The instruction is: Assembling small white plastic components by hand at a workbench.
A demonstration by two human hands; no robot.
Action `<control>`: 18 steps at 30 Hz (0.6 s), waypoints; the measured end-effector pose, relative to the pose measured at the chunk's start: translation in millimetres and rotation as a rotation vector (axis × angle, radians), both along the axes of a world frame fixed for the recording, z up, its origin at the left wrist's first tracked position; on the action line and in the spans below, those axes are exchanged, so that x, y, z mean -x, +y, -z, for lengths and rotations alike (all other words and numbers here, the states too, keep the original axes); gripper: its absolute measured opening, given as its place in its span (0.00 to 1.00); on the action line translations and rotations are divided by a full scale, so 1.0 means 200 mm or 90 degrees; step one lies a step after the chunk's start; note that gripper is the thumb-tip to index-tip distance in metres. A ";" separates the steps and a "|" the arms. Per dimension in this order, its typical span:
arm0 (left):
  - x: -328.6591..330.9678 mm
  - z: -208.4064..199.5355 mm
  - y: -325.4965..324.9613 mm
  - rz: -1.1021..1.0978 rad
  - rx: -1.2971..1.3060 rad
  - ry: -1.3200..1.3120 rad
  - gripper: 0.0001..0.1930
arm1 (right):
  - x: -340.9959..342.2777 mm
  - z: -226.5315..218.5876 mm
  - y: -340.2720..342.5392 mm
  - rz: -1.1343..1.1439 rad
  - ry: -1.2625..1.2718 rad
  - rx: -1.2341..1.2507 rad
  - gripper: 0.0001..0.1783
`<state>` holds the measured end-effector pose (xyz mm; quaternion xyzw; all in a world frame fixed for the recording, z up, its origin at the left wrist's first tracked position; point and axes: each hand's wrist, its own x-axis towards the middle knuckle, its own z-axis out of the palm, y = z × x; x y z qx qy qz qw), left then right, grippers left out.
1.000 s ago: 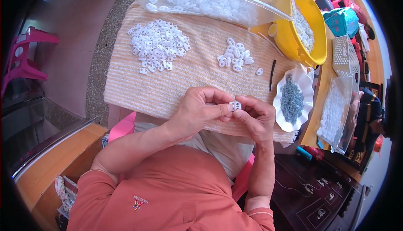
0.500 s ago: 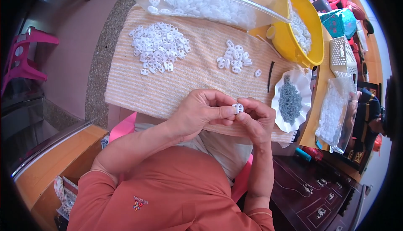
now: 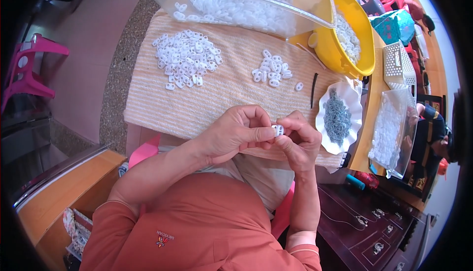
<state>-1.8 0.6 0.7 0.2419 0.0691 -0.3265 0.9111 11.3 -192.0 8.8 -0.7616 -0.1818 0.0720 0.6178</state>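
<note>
Between my two hands, over the near edge of the towel, is a small white oval plastic piece with holes in it. The thumb and fingers of my left hand pinch its left side. On the other side, the fingertips of my right hand close round it. A large heap of small white plastic pieces lies on the towel at the left. Farther right sits a smaller cluster of white oval pieces, with a single white piece beside it. A white wavy-edged dish of small grey metal parts stands right of my hands.
A striped towel covers the table. At the back stands a clear bin of white pieces, with a yellow bucket to its right. A black strip lies near the dish. Farther right are a perforated basket and a clear bag.
Both hands keep their hold on the white piece, which has turned slightly between the fingertips. The whole view has shifted a little.
</note>
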 end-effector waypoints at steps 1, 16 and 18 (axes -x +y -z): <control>0.00 0.01 0.00 0.003 0.015 -0.006 0.05 | 0.00 0.00 0.00 0.008 -0.006 -0.006 0.16; 0.04 0.00 -0.03 0.001 0.051 -0.011 0.03 | 0.01 -0.10 0.01 -0.040 -0.079 0.043 0.15; 0.05 0.01 -0.04 0.004 0.048 -0.019 0.03 | 0.02 -0.11 0.01 -0.045 -0.079 0.059 0.15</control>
